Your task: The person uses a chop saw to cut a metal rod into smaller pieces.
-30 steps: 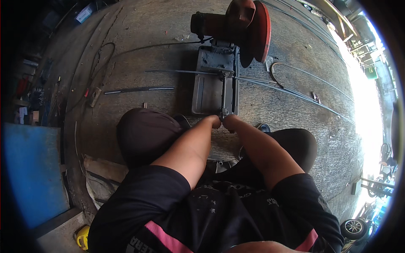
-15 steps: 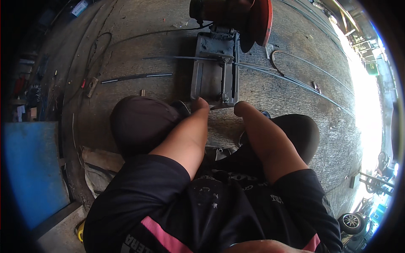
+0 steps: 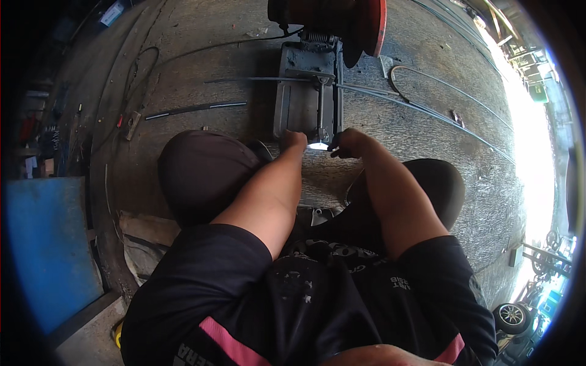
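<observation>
A cut-off saw stands ahead of me, its red-guarded head (image 3: 372, 27) raised over a grey metal base (image 3: 292, 113). Across the base runs a vise screw (image 3: 321, 110), and thin metal rods (image 3: 397, 100) lie through the vise, sticking out on both sides. My left hand (image 3: 295, 140) is closed at the near left corner of the base; its fingertips are hidden. At the near end of the screw my right hand (image 3: 350, 144) has its fingers bent round the dark vise handle (image 3: 332, 148), mostly covered by them. A bright glint shows between the hands.
Left of the saw lie a dark flat bar (image 3: 195, 110) and a power cable (image 3: 226, 41). A bent rod (image 3: 397, 82) loops on the floor at the right. A blue panel (image 3: 52, 244) stands at the far left. My knees flank the saw's near end.
My right hand has shifted slightly up and turned at the vise end, its fingers now showing. My left hand has risen slightly at the base corner. The view has moved a little.
</observation>
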A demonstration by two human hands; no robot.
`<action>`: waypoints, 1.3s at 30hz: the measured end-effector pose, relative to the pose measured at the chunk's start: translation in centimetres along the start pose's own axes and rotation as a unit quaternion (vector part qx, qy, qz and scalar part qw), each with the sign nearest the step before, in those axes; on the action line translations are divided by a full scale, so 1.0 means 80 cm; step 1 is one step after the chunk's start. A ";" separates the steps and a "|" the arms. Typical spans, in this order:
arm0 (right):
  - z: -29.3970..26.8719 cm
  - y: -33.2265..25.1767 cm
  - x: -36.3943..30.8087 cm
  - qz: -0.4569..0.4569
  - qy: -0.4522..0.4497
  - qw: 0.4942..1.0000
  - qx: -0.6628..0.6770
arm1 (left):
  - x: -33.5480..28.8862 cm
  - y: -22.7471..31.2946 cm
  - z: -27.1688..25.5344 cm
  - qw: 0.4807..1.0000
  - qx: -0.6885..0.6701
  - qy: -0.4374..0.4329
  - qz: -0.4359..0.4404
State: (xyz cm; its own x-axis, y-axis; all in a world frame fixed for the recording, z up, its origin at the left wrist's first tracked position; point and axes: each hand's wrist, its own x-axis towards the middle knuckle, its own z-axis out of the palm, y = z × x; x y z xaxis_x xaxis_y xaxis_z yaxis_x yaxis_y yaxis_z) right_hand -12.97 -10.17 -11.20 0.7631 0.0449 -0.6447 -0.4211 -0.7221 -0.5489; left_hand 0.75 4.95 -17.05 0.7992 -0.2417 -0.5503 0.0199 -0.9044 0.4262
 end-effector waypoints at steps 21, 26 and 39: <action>-0.008 -0.010 0.005 0.067 -0.062 0.993 -0.072 | -0.007 0.020 -0.010 0.998 -0.034 -0.029 -0.054; 0.018 -0.010 0.019 0.282 -0.090 0.955 0.006 | -0.016 0.011 0.013 0.993 0.041 -0.109 0.008; 0.013 -0.014 0.012 -0.150 -0.037 0.987 -0.047 | -0.055 0.036 -0.041 0.988 0.114 0.017 -0.102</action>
State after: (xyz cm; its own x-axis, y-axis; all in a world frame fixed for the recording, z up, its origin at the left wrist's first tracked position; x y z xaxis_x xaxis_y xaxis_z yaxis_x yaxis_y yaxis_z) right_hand -12.28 -8.59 -11.74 0.8075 0.3132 -0.4999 -0.1323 -0.7296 -0.6709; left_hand -0.72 4.55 -11.09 0.8122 -0.0380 -0.5822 0.0493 -0.9898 0.1334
